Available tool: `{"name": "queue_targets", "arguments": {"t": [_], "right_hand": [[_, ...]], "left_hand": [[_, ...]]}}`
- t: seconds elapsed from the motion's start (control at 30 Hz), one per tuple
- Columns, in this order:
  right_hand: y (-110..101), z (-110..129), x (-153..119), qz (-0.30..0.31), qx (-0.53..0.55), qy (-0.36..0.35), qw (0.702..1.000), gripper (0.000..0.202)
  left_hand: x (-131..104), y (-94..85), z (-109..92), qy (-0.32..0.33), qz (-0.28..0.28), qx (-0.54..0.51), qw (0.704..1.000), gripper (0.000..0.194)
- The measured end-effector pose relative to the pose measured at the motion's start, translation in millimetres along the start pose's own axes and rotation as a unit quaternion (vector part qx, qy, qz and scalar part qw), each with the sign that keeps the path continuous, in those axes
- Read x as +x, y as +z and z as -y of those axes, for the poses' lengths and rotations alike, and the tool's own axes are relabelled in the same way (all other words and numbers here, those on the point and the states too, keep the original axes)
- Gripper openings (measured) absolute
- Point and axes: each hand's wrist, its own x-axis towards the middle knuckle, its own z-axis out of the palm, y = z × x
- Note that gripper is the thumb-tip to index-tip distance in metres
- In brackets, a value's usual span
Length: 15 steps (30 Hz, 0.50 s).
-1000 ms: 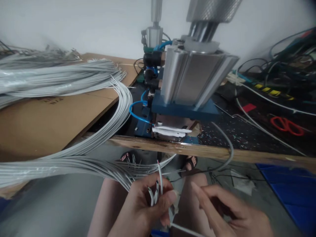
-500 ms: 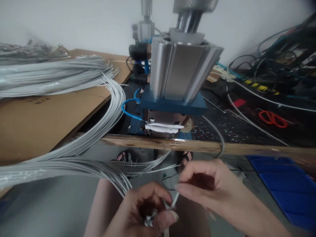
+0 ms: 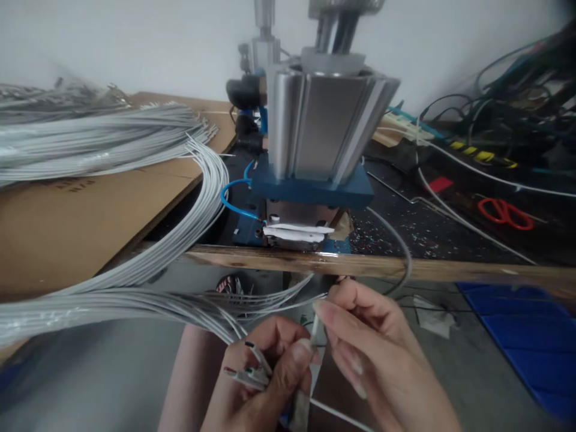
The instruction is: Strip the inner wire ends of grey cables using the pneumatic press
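My left hand (image 3: 270, 378) is closed around several grey cables, whose cut ends (image 3: 249, 372) stick out above its thumb with dark and reddish cores showing. Between its thumb and forefinger it also pinches one pale cable (image 3: 315, 330), which rises toward my right hand. My right hand (image 3: 369, 348) is closed at the thumb and forefinger on the upper tip of that same cable; its other fingers are loosely curled. Both hands are in front of the bench edge, above my lap. A thin pale strand (image 3: 339, 414) runs down to the right below them.
A metal pneumatic press (image 3: 326, 126) on a blue base stands at the bench edge (image 3: 450, 270). Grey cable bundles (image 3: 211, 198) hang from cardboard (image 3: 148, 186) at left. Red-handled scissors (image 3: 506, 214) lie at right. A blue panel (image 3: 517, 342) is at lower right.
My right hand has moved slightly left and turned, its fingers still at the cable tip. My left hand has rolled, so the cut cable ends now point up and left.
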Motion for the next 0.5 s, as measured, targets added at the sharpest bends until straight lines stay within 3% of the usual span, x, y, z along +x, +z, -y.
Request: {"name": "queue_targets", "arguments": {"t": [0.1,0.27,0.5], "right_hand": [[1,-13,-1,-0.013,0.036,-0.020,0.999,0.027],[3,-9,-9,-0.068,-0.108,-0.041,0.991,0.032],[17,-5,-18,-0.127,-0.120,-0.046,0.983,0.027]], "left_hand": [[0,5.3,3,-0.011,-0.026,-0.021,0.999,0.057],[1,4.8,6,-0.012,-0.028,-0.029,0.999,0.057],[1,7.1,3,-0.007,-0.044,-0.034,0.998,0.058]]}}
